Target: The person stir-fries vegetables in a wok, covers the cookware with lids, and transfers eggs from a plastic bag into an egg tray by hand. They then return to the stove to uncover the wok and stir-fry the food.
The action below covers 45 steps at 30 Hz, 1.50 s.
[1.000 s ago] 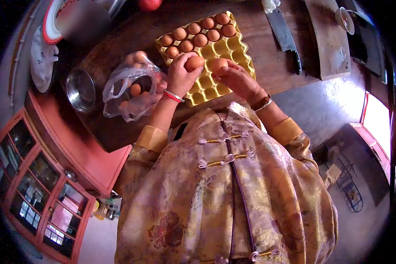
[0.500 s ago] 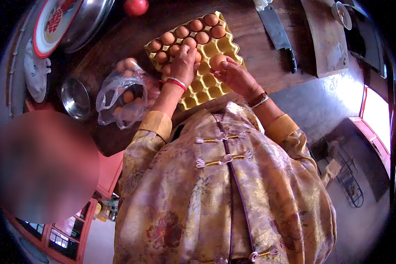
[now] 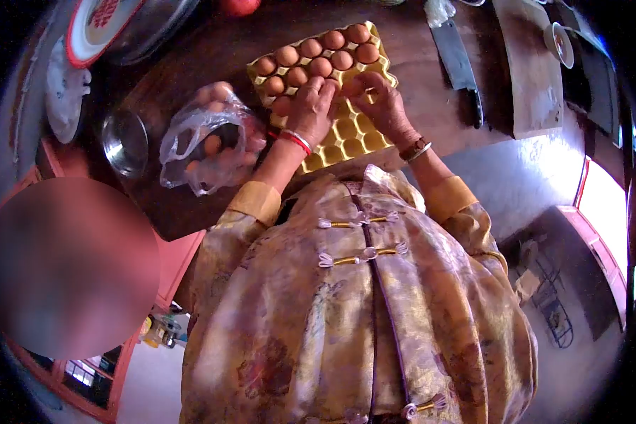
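In front of you spreads a dark brown wooden table (image 3: 418,106), its surface worn and its near edge running just ahead of your clothing, with the yellow egg tray (image 3: 346,128) lying at a slant near the middle of that edge. To your left on the wood sit a crumpled clear plastic bag (image 3: 180,145) and, just beside it, a shiny metal bowl (image 3: 125,141); to your right lie a cleaver (image 3: 454,60), its handle toward you, and a board (image 3: 530,78), while a round red object (image 3: 239,6) rests beyond the tray.
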### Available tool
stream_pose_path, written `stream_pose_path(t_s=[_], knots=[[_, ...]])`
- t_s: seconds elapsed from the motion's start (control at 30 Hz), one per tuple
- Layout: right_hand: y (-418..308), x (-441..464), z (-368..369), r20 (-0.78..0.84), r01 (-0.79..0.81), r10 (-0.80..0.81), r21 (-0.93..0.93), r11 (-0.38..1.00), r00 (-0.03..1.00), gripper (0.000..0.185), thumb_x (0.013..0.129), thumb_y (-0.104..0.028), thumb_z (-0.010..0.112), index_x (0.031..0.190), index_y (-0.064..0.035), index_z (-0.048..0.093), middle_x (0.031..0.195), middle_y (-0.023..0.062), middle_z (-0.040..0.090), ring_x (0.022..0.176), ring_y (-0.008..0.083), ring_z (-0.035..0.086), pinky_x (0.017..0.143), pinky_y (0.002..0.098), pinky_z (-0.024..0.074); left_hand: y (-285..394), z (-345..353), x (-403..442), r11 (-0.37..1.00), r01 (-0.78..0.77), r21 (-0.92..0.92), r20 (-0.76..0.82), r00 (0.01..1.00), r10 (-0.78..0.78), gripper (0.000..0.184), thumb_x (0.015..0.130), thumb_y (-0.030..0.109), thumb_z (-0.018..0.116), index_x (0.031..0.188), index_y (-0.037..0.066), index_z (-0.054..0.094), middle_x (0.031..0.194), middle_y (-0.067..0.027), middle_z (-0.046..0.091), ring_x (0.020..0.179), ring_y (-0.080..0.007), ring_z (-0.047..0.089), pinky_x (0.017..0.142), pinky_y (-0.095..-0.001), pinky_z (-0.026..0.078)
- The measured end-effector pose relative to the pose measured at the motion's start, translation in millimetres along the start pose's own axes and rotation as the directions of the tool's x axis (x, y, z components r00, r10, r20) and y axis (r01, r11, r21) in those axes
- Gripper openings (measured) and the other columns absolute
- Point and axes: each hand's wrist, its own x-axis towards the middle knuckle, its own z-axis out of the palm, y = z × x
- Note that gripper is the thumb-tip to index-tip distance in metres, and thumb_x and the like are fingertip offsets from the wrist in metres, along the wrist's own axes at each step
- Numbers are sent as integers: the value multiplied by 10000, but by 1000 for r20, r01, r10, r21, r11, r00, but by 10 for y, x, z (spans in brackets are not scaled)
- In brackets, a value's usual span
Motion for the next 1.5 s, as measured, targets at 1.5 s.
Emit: stream_pose_path(t_s=[1.5], knots=[[-957,333,2964,900,862,-23,-424,-277,435,321,913,-169,480,1225,-99,509,1159,135,588,1064,275,570,924,444,437,-1254,-1655,-2299,-165,-12,-986,69,874,-480,394,909,283,608,1210,57,492,1170,-143,581,883,-182,611,761,-289,516]])
